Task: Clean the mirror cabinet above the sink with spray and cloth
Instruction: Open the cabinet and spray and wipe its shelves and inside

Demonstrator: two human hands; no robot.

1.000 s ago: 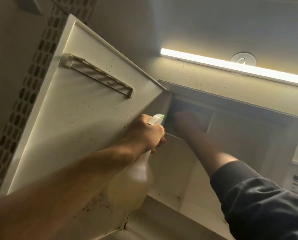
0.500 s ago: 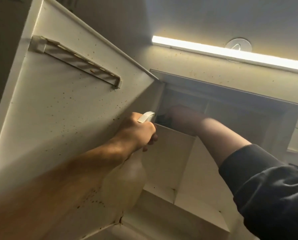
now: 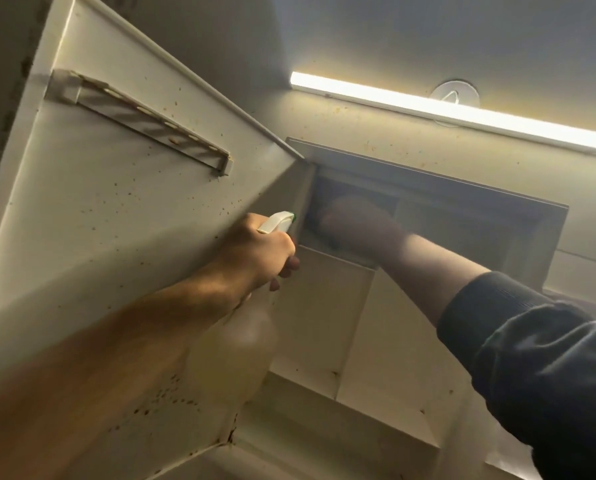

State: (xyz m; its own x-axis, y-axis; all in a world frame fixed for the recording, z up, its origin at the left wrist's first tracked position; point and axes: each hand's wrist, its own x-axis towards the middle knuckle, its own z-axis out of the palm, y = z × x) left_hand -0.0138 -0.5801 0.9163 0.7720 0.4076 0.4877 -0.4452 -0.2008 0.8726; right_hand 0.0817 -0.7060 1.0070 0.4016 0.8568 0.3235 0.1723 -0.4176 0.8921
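Note:
My left hand (image 3: pixel 255 254) grips the neck of a translucent spray bottle (image 3: pixel 234 355) with pale liquid; its white and green nozzle (image 3: pixel 276 221) points at the cabinet's upper left compartment. My right hand (image 3: pixel 355 226), blurred and in shadow, reaches into that compartment of the open mirror cabinet (image 3: pixel 327 306). A dark patch lies just left of this hand; whether it is a cloth and how the fingers lie cannot be made out. The cabinet door (image 3: pixel 116 220) stands swung open on the left, speckled with brown spots.
A slotted rail (image 3: pixel 140 123) is fixed to the inside of the door. A lit light strip (image 3: pixel 428 109) runs along the wall above the cabinet, with a round fitting (image 3: pixel 456 93) behind it. White shelves and a vertical divider (image 3: pixel 355 337) split the cabinet interior.
The view has shifted a little across the frames. My right hand has stayed inside the top left compartment with small movements; my left hand has kept its hold on the bottle beside the door.

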